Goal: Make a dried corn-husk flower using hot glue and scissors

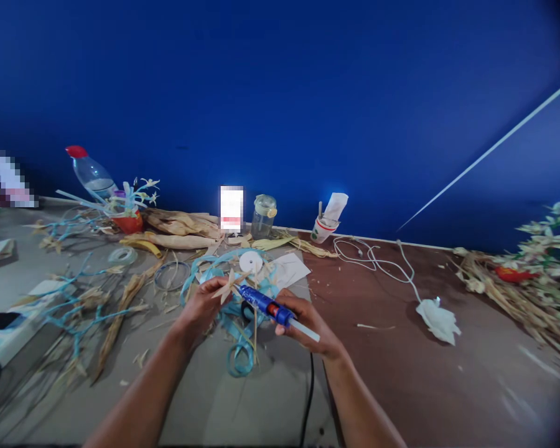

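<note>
My right hand (pixel 303 317) is wrapped round a blue hot glue gun (pixel 261 302), with a white glue stick (pixel 307 330) poking out of its back end. My left hand (pixel 200 311) pinches a pale flower (pixel 225 287) with pointed petals, which looks made of dry husk. The glue gun's nozzle is at the flower, but I cannot tell whether they touch. Below and behind both hands lies a tangle of light blue ribbon (pixel 240 361), with a white spool (pixel 251 262) at its back. A black cord (pixel 309 398) runs down from near my right hand.
Blue-wrapped branches (pixel 81 320) and a power strip (pixel 23 323) lie at left. Dry husks (pixel 182 224), a glass jar (pixel 264 216) and a paper cup (pixel 324 230) stand along the blue wall. At right are a white cable (pixel 406 264), crumpled tissue (pixel 438 320) and husk flowers (pixel 550 242).
</note>
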Available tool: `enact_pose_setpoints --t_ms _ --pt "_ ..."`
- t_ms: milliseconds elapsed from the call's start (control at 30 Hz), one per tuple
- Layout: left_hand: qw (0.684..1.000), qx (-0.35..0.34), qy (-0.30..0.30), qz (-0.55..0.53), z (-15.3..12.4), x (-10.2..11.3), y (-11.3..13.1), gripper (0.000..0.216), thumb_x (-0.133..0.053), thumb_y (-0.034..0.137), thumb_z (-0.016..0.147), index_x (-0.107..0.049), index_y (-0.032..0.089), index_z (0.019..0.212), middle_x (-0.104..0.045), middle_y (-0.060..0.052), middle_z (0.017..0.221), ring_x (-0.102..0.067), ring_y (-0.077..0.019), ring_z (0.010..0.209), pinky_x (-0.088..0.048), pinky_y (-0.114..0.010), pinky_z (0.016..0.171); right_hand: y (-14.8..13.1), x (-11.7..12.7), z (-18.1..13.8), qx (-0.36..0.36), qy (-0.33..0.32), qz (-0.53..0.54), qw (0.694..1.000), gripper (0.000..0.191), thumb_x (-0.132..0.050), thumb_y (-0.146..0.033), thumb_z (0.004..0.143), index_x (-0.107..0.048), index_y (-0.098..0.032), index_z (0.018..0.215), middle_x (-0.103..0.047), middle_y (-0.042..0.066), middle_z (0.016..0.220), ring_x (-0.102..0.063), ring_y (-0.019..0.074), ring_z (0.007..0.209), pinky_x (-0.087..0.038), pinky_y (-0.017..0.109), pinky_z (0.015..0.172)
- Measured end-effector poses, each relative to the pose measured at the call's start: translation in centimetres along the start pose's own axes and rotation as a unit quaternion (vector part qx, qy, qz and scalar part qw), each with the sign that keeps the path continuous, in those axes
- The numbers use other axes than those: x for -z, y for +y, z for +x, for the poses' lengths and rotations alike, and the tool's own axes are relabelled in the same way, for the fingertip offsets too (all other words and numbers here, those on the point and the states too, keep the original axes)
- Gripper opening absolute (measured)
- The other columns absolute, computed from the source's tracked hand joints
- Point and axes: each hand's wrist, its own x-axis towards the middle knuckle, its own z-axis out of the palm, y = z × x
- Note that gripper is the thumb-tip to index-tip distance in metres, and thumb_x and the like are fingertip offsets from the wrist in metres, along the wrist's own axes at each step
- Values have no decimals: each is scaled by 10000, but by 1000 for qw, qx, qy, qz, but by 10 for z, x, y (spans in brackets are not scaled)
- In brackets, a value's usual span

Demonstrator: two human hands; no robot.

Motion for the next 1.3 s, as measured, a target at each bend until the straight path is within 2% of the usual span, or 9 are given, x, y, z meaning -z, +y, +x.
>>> enact_pose_setpoints --t_ms 200,400,633,1100,1300 --pt "1000 5 -6 -9 2 5 -6 158 -773 228 556 -643 147 591 -533 25 549 -419 -76 518 -315 -208 526 6 -3 -1 -5 11 5 1000 515 -485 -672 766 -540 -163 707 -474 28 731 -426 148 685 -340 261 599" --pt "1000 -7 -9 4 1 2 -2 161 -781 212 542 -647 138 592 -551 19 569 -431 -75 531 -317 -208 537 13 -3 -4 3 33 -32 999 456 -470 -620 809 -464 -185 671 -428 -3 661 -382 123 608 -324 247 548" --pt "999 -23 -16 20 1 2 -1 162 -777 226 540 -651 134 584 -569 4 580 -447 -91 541 -329 -222 543 17 -3 -7 -31 47 -47 997 482 -450 -652 797 -478 -189 667 -406 -18 579 -368 116 558 -327 235 498" --pt "999 -8 -13 31 -1 1 2 181 -781 249 547 -644 133 570 -548 5 568 -435 -86 538 -325 -215 537 12 0 -7 -87 39 37 995 522 -486 -649 776 -516 -155 610 -482 -6 572 -388 84 494 -316 223 477" --pt "999 -16 -19 33 0 3 -1 162 -774 249 569 -653 141 577 -554 2 575 -428 -89 544 -319 -212 541 7 1 -6 -66 22 17 997 478 -494 -610 797 -558 -156 660 -508 5 617 -404 100 541 -331 233 514"
